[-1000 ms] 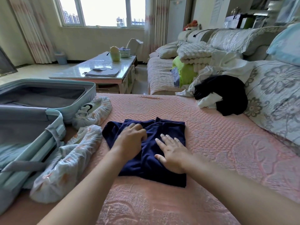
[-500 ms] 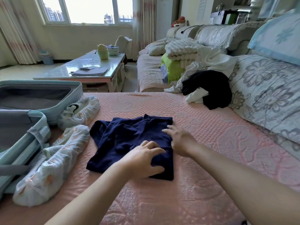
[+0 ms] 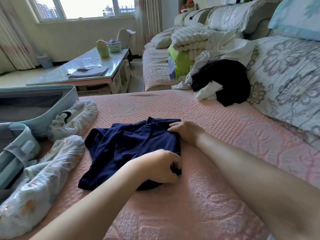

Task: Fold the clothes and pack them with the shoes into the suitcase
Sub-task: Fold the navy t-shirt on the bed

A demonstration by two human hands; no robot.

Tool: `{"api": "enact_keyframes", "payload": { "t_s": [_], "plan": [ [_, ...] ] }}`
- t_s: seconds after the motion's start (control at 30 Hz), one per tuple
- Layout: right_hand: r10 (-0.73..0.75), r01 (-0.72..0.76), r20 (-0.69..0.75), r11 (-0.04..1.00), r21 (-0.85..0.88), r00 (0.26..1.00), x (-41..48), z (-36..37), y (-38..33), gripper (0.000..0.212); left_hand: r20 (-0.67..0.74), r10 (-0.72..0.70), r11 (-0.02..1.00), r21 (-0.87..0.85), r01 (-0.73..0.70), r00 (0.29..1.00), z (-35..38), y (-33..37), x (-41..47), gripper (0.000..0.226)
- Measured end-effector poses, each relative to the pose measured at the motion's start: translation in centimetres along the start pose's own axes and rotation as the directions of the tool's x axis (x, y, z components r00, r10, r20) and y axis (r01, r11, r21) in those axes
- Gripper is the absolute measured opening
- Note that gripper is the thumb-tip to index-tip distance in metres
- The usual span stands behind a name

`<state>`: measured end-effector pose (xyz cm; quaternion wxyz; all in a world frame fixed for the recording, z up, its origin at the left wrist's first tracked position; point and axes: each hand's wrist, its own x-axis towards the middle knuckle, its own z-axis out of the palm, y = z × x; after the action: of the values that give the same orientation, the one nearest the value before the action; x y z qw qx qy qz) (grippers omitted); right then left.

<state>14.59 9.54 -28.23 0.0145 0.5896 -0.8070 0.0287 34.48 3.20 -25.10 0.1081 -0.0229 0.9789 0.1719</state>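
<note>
Suitcase [image 3: 52,110] lying open, grey lining showing, left hand [image 3: 161,168] and right hand [image 3: 187,134] pinching navy garment [image 3: 124,144]

Two bagged shoes [image 3: 43,179] and the open suitcase [image 3: 43,108] crowd the bed's [image 3: 207,205] left edge. A clothes pile [image 3: 223,80] blocks the far right corner. The near edge lies open.

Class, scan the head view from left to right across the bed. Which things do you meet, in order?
Open suitcase → farther covered shoe → navy garment → right hand → black garment → floral cushion.
</note>
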Motion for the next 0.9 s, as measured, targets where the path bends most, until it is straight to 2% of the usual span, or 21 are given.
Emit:
{"api": "enact_keyframes", "payload": {
  "t_s": [0.1, 0.23, 0.3, 0.37, 0.43, 0.47, 0.57, 0.63, 0.7, 0.73, 0.8, 0.87, 0.9],
  "plan": [
    [0.014, -0.014, -0.015, 1.0, 0.015, 1.0, -1.7, -1.5, 1.5, 0.042, 0.01, -0.023, 0.985, -0.17, 0.025, 1.0, -0.6, 1.0, 0.8, 0.017],
    [0.098, -0.096, -0.07, 0.995, 0.041, 0.993, -5.1, -2.9, 5.2, 0.048, -0.077, 0.065, 0.927, -0.366, -0.089, 0.995, 0.4, 6.1, 3.3, 0.022],
    [0.149, -0.149, -0.023, 0.989, -0.005, 0.989, -7.0, -3.2, 7.0, 0.047, -0.075, 0.119, 0.897, -0.42, -0.14, 0.99, 1.3, 8.8, 4.7, 0.025],
    [0.205, -0.198, 0.094, 0.977, -0.075, 0.974, -8.8, -3.3, 8.2, 0.051, 0.03, 0.174, 0.89, -0.432, -0.145, 0.984, 1.9, 10.7, 5.6, 0.03],
    [0.262, -0.235, 0.188, 0.959, -0.157, 0.946, -10.4, -3.4, 8.7, 0.062, 0.109, 0.189, 0.904, -0.408, -0.13, 0.976, 2.5, 11.5, 6.1, 0.028],
    [0.282, -0.242, 0.204, 0.949, -0.2, 0.937, -11.0, -3.5, 8.6, 0.067, 0.072, 0.178, 0.913, -0.383, -0.138, 0.981, 2.7, 11.5, 6.3, 0.024],
    [0.276, -0.244, 0.154, 0.949, -0.198, 0.949, -12.0, -3.3, 7.7, 0.064, -0.222, 0.107, 0.962, -0.222, -0.157, 0.969, 2.9, 9.8, 6.8, 0.021],
    [0.262, -0.252, 0.109, 0.963, -0.095, 0.959, -12.0, -2.8, 6.4, 0.056, -0.438, 0.13, 0.99, 0.009, -0.14, 0.889, 3.1, 7.7, 7.0, 0.023],
    [0.246, -0.246, 0.088, 0.969, -0.011, 0.965, -11.5, -2.3, 4.7, 0.051, -0.527, 0.105, 0.982, 0.187, -0.006, 0.843, 3.7, 5.0, 6.9, 0.034],
    [0.237, -0.239, 0.078, 0.971, 0.019, 0.968, -11.3, -2.2, 3.7, 0.051, -0.507, 0.031, 0.974, 0.207, 0.087, 0.861, 4.1, 3.7, 6.6, 0.044],
    [0.218, -0.223, 0.07, 0.972, 0.074, 0.974, -10.8, -2.3, 1.7, 0.055, -0.359, -0.136, 0.958, 0.189, 0.214, 0.923, 5.0, 0.8, 5.5, 0.061],
    [0.186, -0.2, 0.146, 0.975, 0.092, 0.972, -10.4, -2.0, -0.4, 0.056, -0.209, -0.159, 0.97, 0.148, 0.192, 0.965, 5.7, -1.1, 4.0, 0.077],
    [0.169, -0.188, 0.209, 0.979, 0.075, 0.963, -10.2, -1.5, -1.5, 0.057, -0.215, -0.125, 0.981, 0.116, 0.152, 0.969, 5.8, -1.6, 3.1, 0.082]
  ]
}}
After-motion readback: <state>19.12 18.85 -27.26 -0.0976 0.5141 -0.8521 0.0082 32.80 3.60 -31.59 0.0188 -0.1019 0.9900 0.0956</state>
